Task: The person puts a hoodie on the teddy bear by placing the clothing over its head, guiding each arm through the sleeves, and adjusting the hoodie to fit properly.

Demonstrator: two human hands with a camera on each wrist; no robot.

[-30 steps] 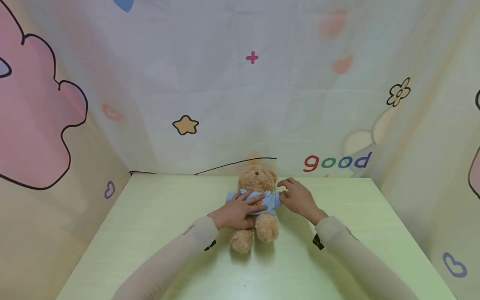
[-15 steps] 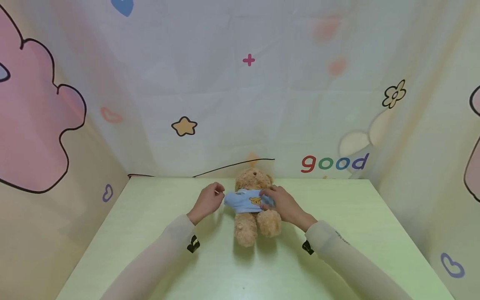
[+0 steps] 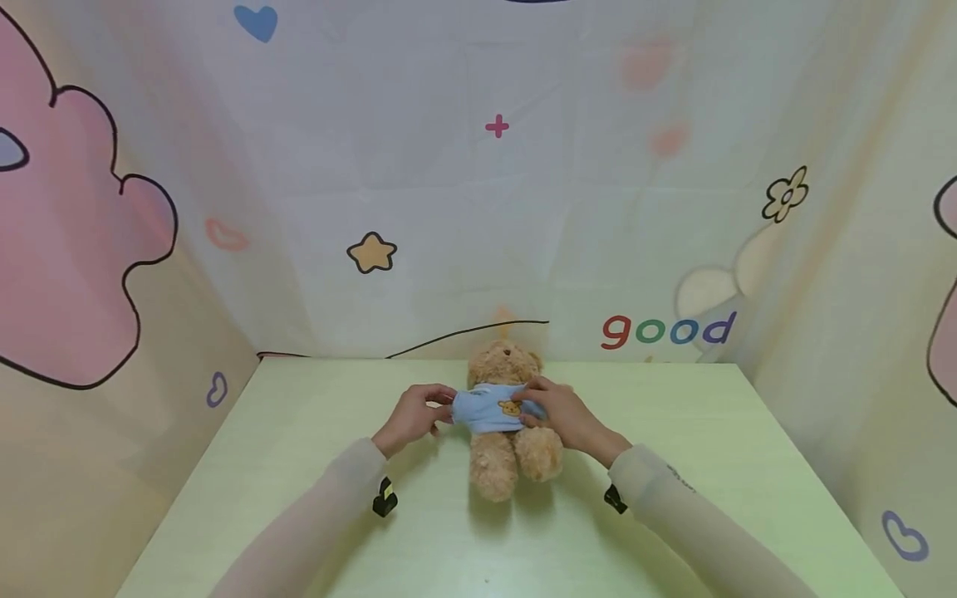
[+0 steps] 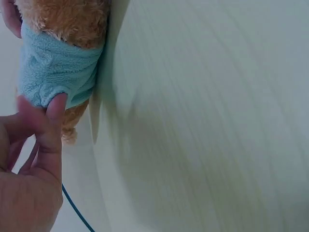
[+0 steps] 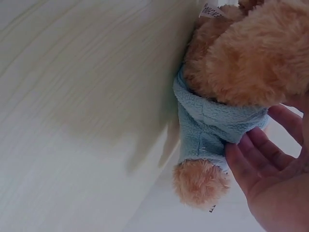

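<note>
A light-brown teddy bear in a blue shirt lies on its back, head toward the back wall. At the bear's sleeve on the left, my left hand pinches the cuff between thumb and finger; the left wrist view shows the fingertips right at the sleeve's edge. My right hand holds the bear's other side, fingers curled over the shirt beside the bear face patch. In the right wrist view, the bear's arm pokes out of the sleeve below the fingers.
The pale green table bears the toy near its back edge. A printed cloth backdrop rises behind, with cloth walls at both sides. In the right wrist view a white tag sticks out by the bear's leg.
My left hand has left the bear's belly and gone to the sleeve on the left. My right hand has moved from the sleeve tip in onto the shirt. The bear's legs have shifted slightly.
</note>
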